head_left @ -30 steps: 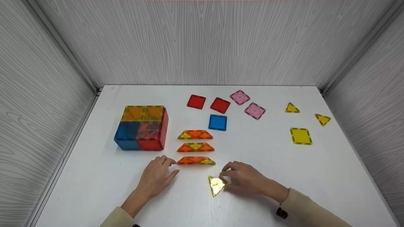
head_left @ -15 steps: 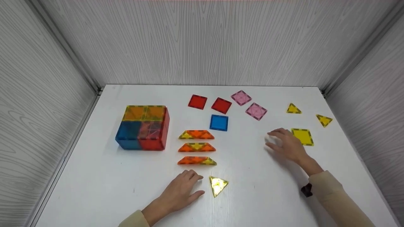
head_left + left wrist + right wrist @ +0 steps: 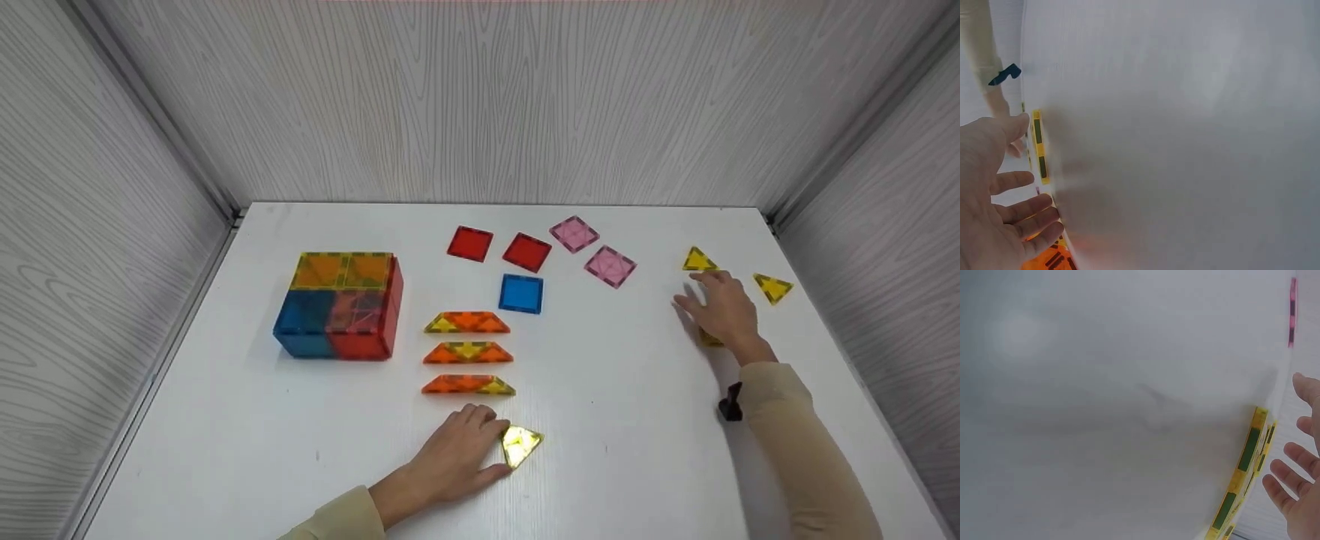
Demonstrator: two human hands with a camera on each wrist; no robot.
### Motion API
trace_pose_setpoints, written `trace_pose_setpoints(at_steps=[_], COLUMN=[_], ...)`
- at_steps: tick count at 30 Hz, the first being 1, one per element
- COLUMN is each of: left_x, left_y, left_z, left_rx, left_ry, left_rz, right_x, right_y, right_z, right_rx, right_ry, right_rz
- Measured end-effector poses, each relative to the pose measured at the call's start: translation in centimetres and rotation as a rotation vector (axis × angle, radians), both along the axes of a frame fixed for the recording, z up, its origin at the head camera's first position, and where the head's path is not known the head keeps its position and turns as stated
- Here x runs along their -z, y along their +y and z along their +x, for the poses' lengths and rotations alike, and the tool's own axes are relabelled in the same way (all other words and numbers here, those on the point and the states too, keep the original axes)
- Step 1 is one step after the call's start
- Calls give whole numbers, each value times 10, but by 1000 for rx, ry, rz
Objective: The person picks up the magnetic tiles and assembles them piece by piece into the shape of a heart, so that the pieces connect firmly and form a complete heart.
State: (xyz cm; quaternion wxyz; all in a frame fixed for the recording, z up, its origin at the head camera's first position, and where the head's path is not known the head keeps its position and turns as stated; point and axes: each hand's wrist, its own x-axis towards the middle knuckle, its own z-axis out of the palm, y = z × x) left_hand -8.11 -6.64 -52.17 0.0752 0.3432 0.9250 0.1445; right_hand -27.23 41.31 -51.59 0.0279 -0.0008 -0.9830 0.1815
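Observation:
My left hand is at the near middle of the table, its thumb and fingers spread along the left side of a clear yellow triangle tile. In the left wrist view the fingers are loosely extended, and whether they touch that tile cannot be made out. Farther right, my right hand hovers with spread fingers over a yellow square tile, which it mostly covers. Its fingertips come close to another yellow triangle; one more yellow triangle lies to the right. The right wrist view shows no tile in its grasp.
A box built of coloured tiles stands at left. Three standing orange-and-yellow strips line up beside it. Behind lie a blue square, two red squares and two pink squares. Wood-patterned walls enclose the table.
My right hand has left the near triangle and travelled right and away to the far yellow tiles. My left hand has moved right, from the strips to the near triangle.

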Motion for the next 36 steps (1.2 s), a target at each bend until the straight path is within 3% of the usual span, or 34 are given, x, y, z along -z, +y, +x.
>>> trace_pose_setpoints(at_steps=[10,16,21,28,36], left_x=[1,2,2,1,0], left_y=[5,7,5,1,-1], left_z=[-2,-1,-3,-5,-6], left_rx=[25,36,39,59,74], left_ry=[26,68,50,20,17], left_rz=[-23,-38,-50,-60,-49], right_x=[0,-3,-3,-1,2], right_y=[7,11,12,8,4], right_z=[-26,-32,-36,-33,-27], right_rx=[78,54,9,18,16], right_ry=[-151,-191,-217,-214,-142], right_rz=[43,50,65,48,5])
